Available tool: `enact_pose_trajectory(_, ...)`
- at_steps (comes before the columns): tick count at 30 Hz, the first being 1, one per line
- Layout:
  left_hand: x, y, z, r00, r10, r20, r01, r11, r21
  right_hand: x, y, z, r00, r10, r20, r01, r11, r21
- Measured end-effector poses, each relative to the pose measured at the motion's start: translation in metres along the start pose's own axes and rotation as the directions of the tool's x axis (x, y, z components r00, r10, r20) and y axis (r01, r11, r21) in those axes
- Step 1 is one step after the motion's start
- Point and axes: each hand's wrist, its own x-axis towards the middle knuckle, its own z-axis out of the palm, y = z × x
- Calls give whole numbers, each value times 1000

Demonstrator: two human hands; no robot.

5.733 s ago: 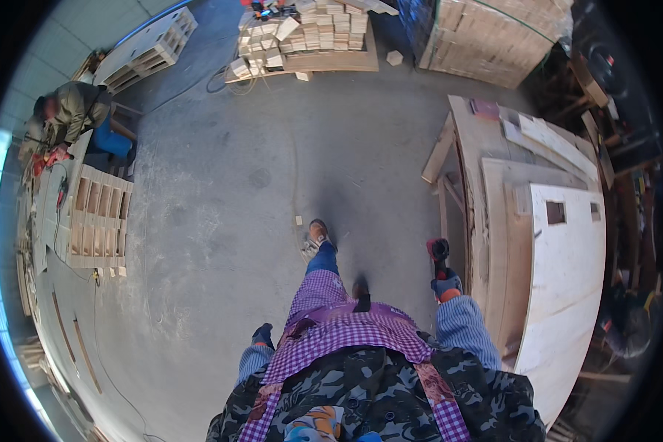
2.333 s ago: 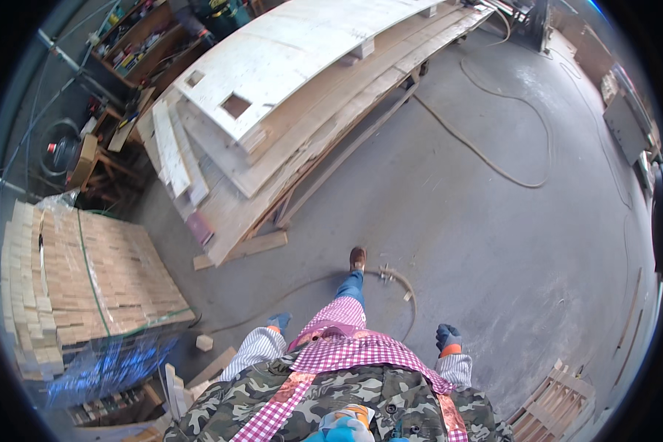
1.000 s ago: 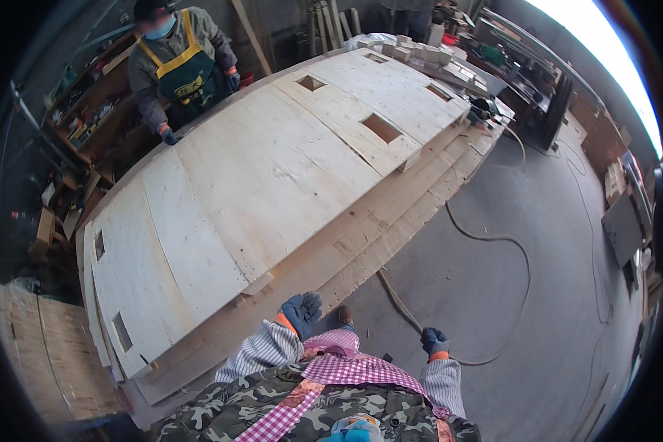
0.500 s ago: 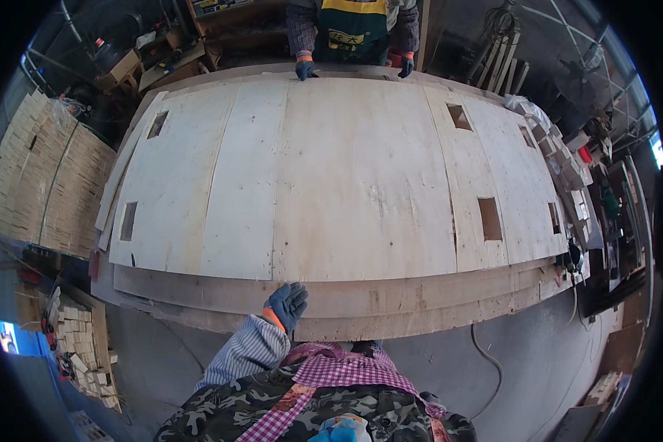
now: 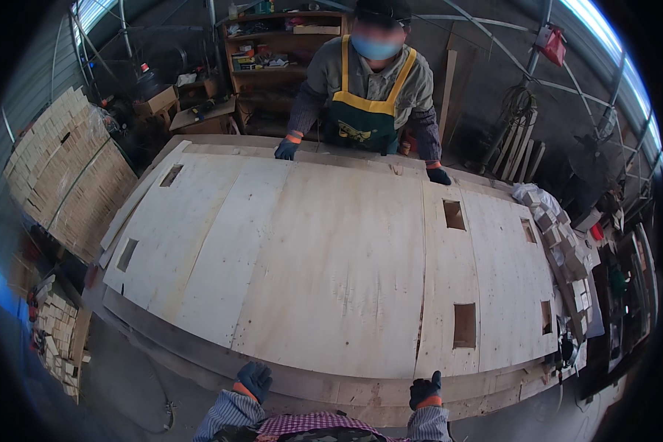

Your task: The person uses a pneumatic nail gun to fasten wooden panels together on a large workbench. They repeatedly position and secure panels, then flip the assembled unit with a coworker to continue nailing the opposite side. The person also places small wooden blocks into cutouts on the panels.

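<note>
A large pale wooden panel [image 5: 339,272], made of several boards with rectangular cut-outs, lies flat before me. My left hand [image 5: 255,379], in a dark blue glove with an orange cuff, is beside its near edge, left of the middle. The fingers are partly spread and hold nothing I can see. Farther right along the same edge is my right hand [image 5: 426,390], gloved alike, its thumb raised apart from the fingers. Whether either hand touches the panel I cannot tell. Larger brownish boards [image 5: 309,384] lie beneath the panel and jut out towards me.
Across the panel stands a co-worker [image 5: 376,96] in a green and yellow apron, gloved hands at the far edge. Stacked wood strips [image 5: 74,162] stand left, wooden blocks [image 5: 560,232] line the right edge. A shelf [image 5: 272,44] holds boxes behind. A hose [image 5: 168,412] lies on the floor.
The view has tilted up and turned, bringing in the co-worker's upper body. My right hand has come into view at the near edge. The co-worker's hands are now wider apart.
</note>
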Motion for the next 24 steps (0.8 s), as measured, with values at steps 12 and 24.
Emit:
enact_pose_trajectory(12,74,-26,60,871,86,484,118,919,-375,26,-2,25,899,-13,-437,109,975,194)
enact_pose_trajectory(24,25,7,81,966,95,242,6,923,-385,-15,-16,76,956,-132,-260,155,985,69)
